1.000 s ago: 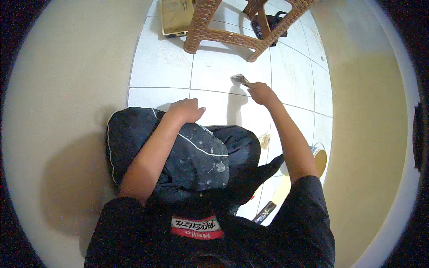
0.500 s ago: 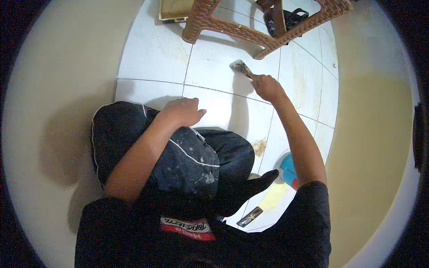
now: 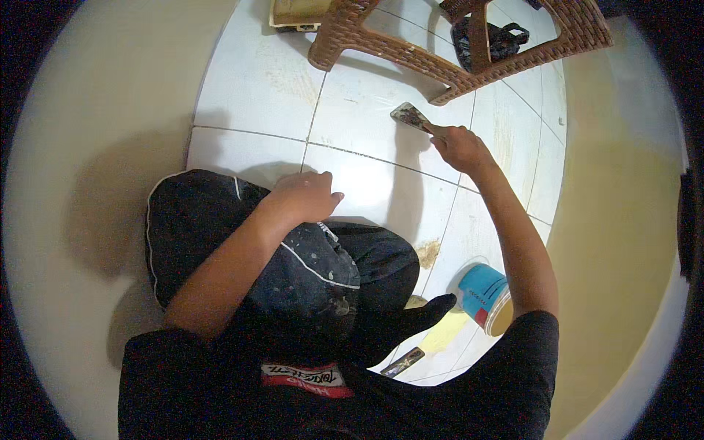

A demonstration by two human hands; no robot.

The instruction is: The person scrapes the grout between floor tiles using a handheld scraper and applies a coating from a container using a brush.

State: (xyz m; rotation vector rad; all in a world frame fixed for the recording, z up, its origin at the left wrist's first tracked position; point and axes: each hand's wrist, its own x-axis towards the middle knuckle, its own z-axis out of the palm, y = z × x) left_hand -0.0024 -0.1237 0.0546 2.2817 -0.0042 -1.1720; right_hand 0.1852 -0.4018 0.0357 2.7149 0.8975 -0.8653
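Observation:
My right hand point(image 3: 463, 150) is closed round the handle of a putty knife point(image 3: 411, 115). Its stained, flat blade points away to the left, just above or against the white tiled floor point(image 3: 367, 92); I cannot tell whether it touches. Resting over my bent knee, my left hand point(image 3: 304, 196) holds nothing, with its thumb apart and its fingers partly hidden from view. Below my right forearm is a blue bucket point(image 3: 480, 290) with a pale rim. Beside it lies a pale yellow flat piece point(image 3: 444, 330) with a dark, smeared handle-like end point(image 3: 403, 361).
A brown woven-pattern plastic chair or stool point(image 3: 411, 55) stands ahead, with a black plastic bag point(image 3: 502, 40) behind its legs. A yellowish tray-like container point(image 3: 301, 15) is at the far left. Walls rise on the left point(image 3: 110, 147) and right point(image 3: 623, 242). Brown stains point(image 3: 428, 254) mark the tiles.
The view has shifted slightly, and more of the blue bucket shows. My right hand and the putty knife appear a little further right, the blade turned slightly. My left hand stays on the knee.

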